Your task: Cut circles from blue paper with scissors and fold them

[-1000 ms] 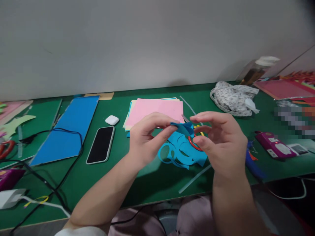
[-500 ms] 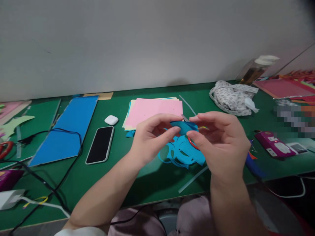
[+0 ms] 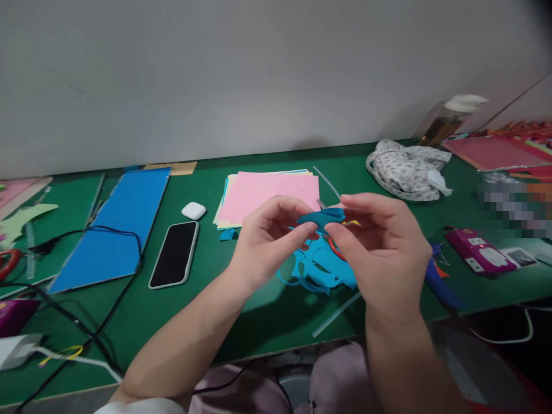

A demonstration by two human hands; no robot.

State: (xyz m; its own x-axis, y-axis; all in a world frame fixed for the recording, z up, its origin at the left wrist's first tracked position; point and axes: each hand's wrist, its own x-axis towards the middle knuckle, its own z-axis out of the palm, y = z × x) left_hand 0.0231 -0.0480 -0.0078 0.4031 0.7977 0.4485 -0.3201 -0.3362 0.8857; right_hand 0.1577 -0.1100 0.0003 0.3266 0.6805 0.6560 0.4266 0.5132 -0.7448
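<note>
Between both hands is a small folded blue piece [image 3: 319, 218], thin and bendable; whether it is paper or felt I cannot tell. My left hand [image 3: 267, 244] pinches its left end between thumb and fingers. The right end is pinched by my right hand [image 3: 386, 256], its thumb in front. Beneath them on the table lies a tangle of curled blue strips [image 3: 317, 279]. A pair of scissors [image 3: 335, 249] with a red handle shows in part behind the hands, its metal tip just above the blue piece. The rest of it is hidden.
Behind my left hand is a stack of coloured sheets [image 3: 276, 190], pink on top. Leftward are a phone [image 3: 175, 255], a white case [image 3: 194, 211] and a blue board [image 3: 116, 236] crossed by black cable. A patterned cloth [image 3: 405, 169] and purple device [image 3: 478, 250] lie rightward.
The blue piece has been turned and bent, so its right end now shows a rounded fold. My right hand has shifted slightly left. Both hands keep their pinch.
</note>
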